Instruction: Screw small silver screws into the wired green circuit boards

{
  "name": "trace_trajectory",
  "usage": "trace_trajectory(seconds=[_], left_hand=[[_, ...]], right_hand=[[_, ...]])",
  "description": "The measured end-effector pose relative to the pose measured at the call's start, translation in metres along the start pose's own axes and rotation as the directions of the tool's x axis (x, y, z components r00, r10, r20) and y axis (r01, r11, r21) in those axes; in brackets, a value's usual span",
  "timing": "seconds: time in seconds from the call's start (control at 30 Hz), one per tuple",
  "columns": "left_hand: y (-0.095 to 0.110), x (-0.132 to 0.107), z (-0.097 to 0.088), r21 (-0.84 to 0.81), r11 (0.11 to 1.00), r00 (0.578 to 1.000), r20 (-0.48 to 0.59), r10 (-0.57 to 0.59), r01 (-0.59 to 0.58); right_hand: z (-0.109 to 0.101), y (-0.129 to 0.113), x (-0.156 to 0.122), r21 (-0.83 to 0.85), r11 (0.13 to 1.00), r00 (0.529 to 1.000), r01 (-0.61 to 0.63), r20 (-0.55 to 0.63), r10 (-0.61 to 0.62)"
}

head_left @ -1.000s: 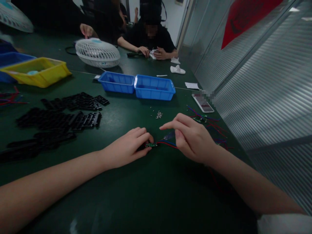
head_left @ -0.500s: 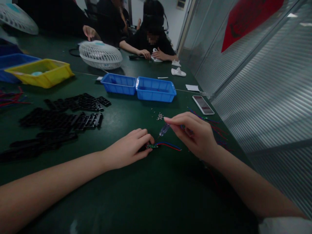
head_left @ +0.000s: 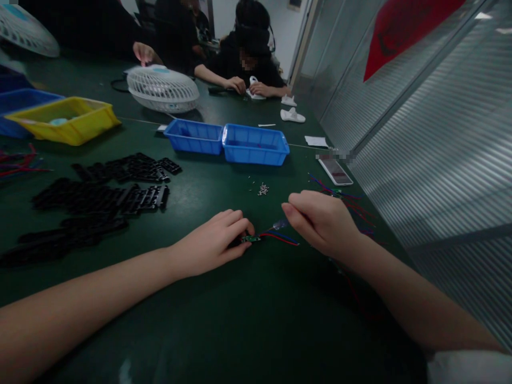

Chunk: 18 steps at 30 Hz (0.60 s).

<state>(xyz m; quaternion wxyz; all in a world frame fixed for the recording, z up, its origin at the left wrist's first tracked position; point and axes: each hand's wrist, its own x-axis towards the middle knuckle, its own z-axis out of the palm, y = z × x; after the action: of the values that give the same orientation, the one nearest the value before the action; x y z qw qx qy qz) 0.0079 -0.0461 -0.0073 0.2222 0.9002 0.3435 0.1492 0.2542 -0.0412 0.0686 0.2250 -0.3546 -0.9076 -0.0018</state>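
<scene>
Low over the green table, my left hand [head_left: 218, 240] pinches a small green circuit board [head_left: 252, 238] between thumb and fingers. Red and blue wires [head_left: 282, 239] run from the board to the right. A dark part under my left fingers is mostly hidden. My right hand [head_left: 324, 221] is closed around a screwdriver [head_left: 279, 225] with a clear handle. Its thin shaft points left toward the board, and the handle's rear is inside my fist. Just beyond the hands lies a small pile of screws [head_left: 263, 189].
Rows of black plastic parts [head_left: 92, 197] lie on the left. Two blue bins [head_left: 256, 152] stand ahead, with a yellow bin [head_left: 64, 128] farther left. A phone [head_left: 336, 170] and loose wires [head_left: 356, 208] are at right. Across the table are a white fan [head_left: 162, 90] and co-workers.
My right hand has shifted slightly right and curled from a fingertip hold into a fist around the screwdriver, which now slants lower. My left hand keeps its place.
</scene>
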Motion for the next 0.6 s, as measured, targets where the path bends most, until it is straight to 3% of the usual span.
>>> trace_trajectory(seconds=[0.17,0.43,0.6], left_hand=[[0.000,0.000,0.001,0.011,1.000,1.000,0.004,-0.004,0.004],[-0.001,0.000,0.001,0.022,1.000,1.000,0.005,0.001,-0.001],[-0.001,0.000,0.000,0.012,1.000,1.000,0.008,-0.004,0.004]], right_hand=[[-0.001,-0.002,-0.001,-0.219,0.974,0.995,-0.054,0.074,0.071],[0.006,-0.006,-0.002,0.115,0.977,0.984,0.179,-0.044,-0.175],[0.016,0.005,-0.005,0.158,0.949,0.960,0.272,-0.115,-0.256]])
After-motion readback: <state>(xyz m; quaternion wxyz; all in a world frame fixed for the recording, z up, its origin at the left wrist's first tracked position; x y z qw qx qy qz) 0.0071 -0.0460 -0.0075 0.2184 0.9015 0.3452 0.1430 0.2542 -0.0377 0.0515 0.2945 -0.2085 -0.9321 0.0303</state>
